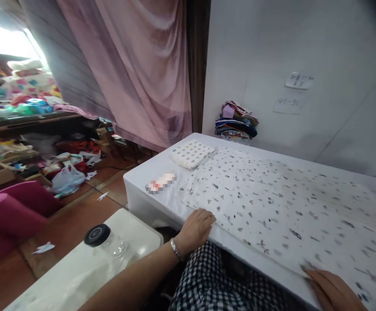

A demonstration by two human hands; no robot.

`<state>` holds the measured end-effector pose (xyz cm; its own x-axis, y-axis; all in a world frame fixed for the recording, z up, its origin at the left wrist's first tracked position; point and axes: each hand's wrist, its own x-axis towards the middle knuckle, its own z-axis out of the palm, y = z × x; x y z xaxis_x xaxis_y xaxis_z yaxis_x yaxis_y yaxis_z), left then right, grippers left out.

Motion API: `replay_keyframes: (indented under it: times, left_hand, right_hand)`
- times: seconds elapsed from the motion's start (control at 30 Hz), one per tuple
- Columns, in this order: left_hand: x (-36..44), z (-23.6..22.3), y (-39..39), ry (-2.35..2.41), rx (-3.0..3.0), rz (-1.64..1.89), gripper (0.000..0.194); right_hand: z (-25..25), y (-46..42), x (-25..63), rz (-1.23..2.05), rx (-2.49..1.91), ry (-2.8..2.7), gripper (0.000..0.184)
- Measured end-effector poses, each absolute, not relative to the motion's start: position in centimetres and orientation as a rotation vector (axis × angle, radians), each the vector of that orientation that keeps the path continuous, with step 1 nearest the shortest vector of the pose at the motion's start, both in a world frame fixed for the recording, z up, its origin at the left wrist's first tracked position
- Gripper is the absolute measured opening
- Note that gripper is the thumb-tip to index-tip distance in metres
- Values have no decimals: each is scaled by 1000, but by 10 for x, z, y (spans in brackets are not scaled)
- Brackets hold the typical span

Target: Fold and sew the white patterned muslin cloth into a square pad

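Observation:
A thin white cloth [249, 194] printed with small dark motifs lies spread over the table. At its near left edge is my left hand [197, 229], palm down, fingers together and bent over the cloth's border; a silver bracelet [175, 248] circles that wrist. My right hand [332, 287], partly cut off at the bottom, has its fingertips closed on the near edge farther right. A folded cloth [192, 154] with grey spots rests by the spread cloth's far left corner. Left of the spread cloth, a small item [161, 183] is pixelated and cannot be made out.
The white-covered table [149, 172] stands before a wall. A folded textile stack [235, 123] is behind it. To my left, a white stool or small table [132, 224] bears a clear jar with a black lid [97, 235]. Bags, boxes and a pink roll [3, 216] crowd the floor.

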<state>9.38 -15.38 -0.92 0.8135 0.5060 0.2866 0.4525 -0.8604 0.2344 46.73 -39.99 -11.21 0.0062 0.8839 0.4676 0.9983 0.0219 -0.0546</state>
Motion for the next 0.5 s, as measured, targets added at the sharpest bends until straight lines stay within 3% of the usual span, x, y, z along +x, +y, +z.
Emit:
replay_keyframes:
  times: [0.17, 0.5]
  left_hand:
    - [114, -18, -127, 694, 3021, 308, 15]
    - [107, -22, -107, 942, 3010, 245, 16]
  right_hand:
    - [-104, -398, 455, -506, -1916, -1903, 38]
    - [-119, -385, 456, -532, -1804, -1991, 30]
